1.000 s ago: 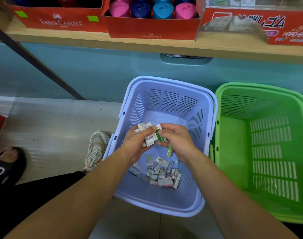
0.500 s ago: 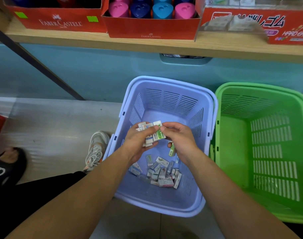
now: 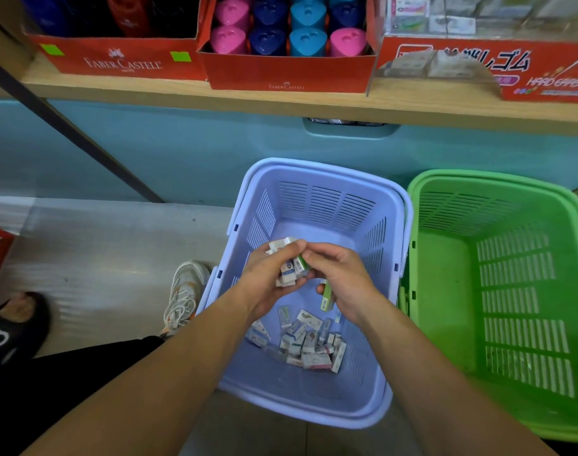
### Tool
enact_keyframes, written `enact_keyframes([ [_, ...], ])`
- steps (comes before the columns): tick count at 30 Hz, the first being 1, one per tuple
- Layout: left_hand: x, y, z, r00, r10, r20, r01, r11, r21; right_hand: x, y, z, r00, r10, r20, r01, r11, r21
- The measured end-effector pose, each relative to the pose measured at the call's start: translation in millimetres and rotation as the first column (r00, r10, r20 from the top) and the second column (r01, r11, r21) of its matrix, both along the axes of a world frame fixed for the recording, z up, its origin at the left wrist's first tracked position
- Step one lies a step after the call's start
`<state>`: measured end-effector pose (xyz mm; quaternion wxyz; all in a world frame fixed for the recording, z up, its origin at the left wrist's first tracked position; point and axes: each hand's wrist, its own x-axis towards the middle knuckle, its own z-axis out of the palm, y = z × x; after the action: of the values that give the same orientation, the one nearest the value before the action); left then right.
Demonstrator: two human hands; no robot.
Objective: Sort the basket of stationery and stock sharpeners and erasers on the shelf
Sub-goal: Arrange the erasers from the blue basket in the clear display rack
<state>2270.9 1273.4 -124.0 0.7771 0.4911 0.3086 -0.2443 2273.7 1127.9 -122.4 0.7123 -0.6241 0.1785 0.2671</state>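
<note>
1. Flooring (image 3: pixel 116 258) of pale grey tile is seen below a wooden shelf (image 3: pixel 281 105), and the space under the shelf is closed by a light blue panel (image 3: pixel 182 153).
2. Three red cartons are lined up on the shelf: a Faber-Castell carton (image 3: pixel 123 62) at the left, a middle carton (image 3: pixel 287 75) filled with pink and blue sharpeners (image 3: pixel 230 39), and an eraser carton (image 3: pixel 511 75) at the right.
3. A lilac basket (image 3: pixel 320 171) and a green basket (image 3: pixel 478 179) are set side by side on the floor, touching. A white sneaker (image 3: pixel 184 294) is placed just beside the lilac one.
4. Loose erasers (image 3: pixel 310 340) are heaped on the near part of the lilac basket's bottom.
5. Above that heap, a bunch of erasers (image 3: pixel 287 273) is gripped in the curled fingers of the left hand (image 3: pixel 264 281).
6. A green-sleeved eraser (image 3: pixel 302 263) is pinched by the right hand (image 3: pixel 345 281) against the bunch, its long axis slanted.
7. A second green eraser (image 3: pixel 327 296) is seen under the right hand, its long axis nearly upright in the view and its lower end pointed at the heap. How it is held cannot be told.
</note>
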Motion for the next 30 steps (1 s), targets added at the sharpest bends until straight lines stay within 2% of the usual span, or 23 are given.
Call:
enact_keyframes([
  [3,1.7,-4.2,4.3,1.000,0.002,0.005,-0.002,0.999,0.034,1.5,-3.3,5.3,0.999,0.031,0.005,-0.031,1.000,0.001],
  [5,6.8,-7.2,11.1,1.000,-0.006,0.023,0.004,0.994,0.111,4.4,-9.3,10.9,0.999,0.039,0.010,-0.039,0.999,-0.035],
  [8,11.9,-10.6,22.7,0.996,-0.054,0.072,0.037,0.975,0.217,5.0,-21.1,19.4,0.997,0.076,0.025,-0.073,0.989,-0.126],
  [11,8.4,-16.7,30.9,0.990,-0.107,0.095,0.080,0.964,0.252,1.6,-35.2,28.2,0.986,0.151,0.073,-0.130,0.962,-0.239],
  [13,2.8,-24.3,32.5,0.990,-0.116,0.085,0.090,0.961,0.260,1.5,-49.2,33.8,0.987,0.128,0.100,-0.098,0.960,-0.263],
  [17,-6.1,-44.3,33.5,0.983,-0.170,0.073,0.144,0.950,0.275,3.1,-87.7,43.7,0.996,-0.012,0.090,0.026,0.987,-0.158],
  [22,-5.6,-67.1,41.3,0.967,-0.229,0.110,0.188,0.935,0.301,-8.2,-124.8,43.0,0.993,-0.017,0.114,0.020,1.000,-0.022],
  [27,1.9,-87.2,48.8,0.953,-0.273,0.133,0.222,0.924,0.312,-22.7,-138.0,34.9,0.990,-0.020,0.137,0.023,0.999,-0.025],
  [30,5.0,-99.3,49.6,0.939,-0.315,0.140,0.257,0.910,0.327,-25.3,-142.6,32.2,0.984,-0.128,0.124,0.129,0.992,0.003],
])
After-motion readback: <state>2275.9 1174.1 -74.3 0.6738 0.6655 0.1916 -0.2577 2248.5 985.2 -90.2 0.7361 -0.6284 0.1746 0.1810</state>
